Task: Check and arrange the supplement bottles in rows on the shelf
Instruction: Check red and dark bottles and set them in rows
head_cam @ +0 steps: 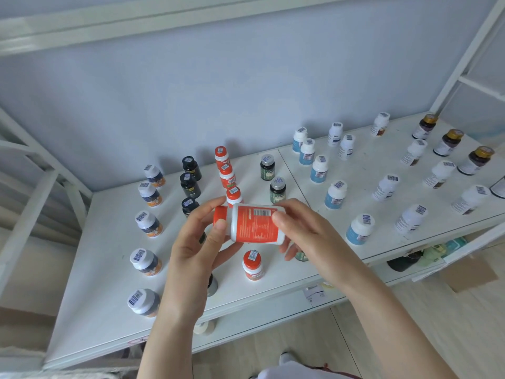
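While both hands hold it, the orange bottle (255,228) lies on its side in the air over the front half of the shelf (109,283), barcode side up.

Left hand (196,242): thumb and fingers curled round the orange cap end.
Right hand (303,231): fingers curled round the base end, thumb on the label.

Edges: the back edge meets the wall (191,91). The left edge sits against a white frame (35,192). The front edge runs from lower left up to the right. Bare surface lies along the left edge and at the front-left corner, and bare lanes run between the rows.

Rows run from back edge to front edge, bottles upright. From the left edge:
- navy bottles (147,222)
- black bottles (190,184)
- orange row (226,176)
- green bottles (277,190)
- blue-label bottles (336,198)
- white bottles (385,187)
- gold-cap bottles (448,142), near the back-right corner

One orange-cap bottle (252,265) stands near the front edge, just below the hands. The hands and forearms cover part of the black and green rows.

Below the front edge, a lower shelf carries a dark jar (404,262). A cardboard box (470,272) sits on the floor.
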